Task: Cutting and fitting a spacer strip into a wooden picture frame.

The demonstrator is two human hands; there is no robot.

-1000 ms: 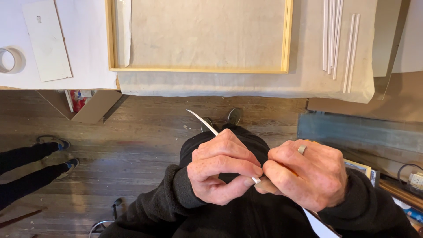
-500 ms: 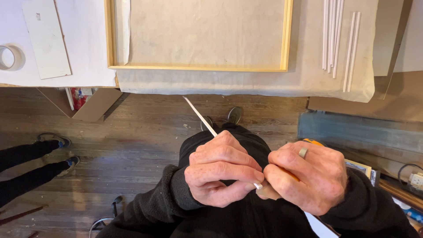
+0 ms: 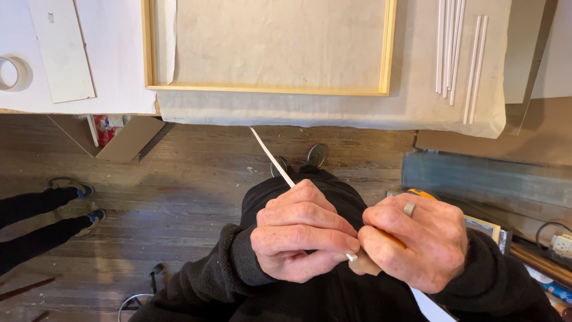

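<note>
A pale wooden frame (image 3: 387, 53) on beige cloth (image 3: 333, 110) lies well above the grip. Thin white sticks (image 3: 456, 53) lie upper right, a white tape roll (image 3: 15, 71) far upper left.

Dark wood floor (image 3: 179, 197) across the middle, white table (image 3: 113, 71) along the top, cloth (image 3: 417, 107) over its edge, daylight from the left.
</note>
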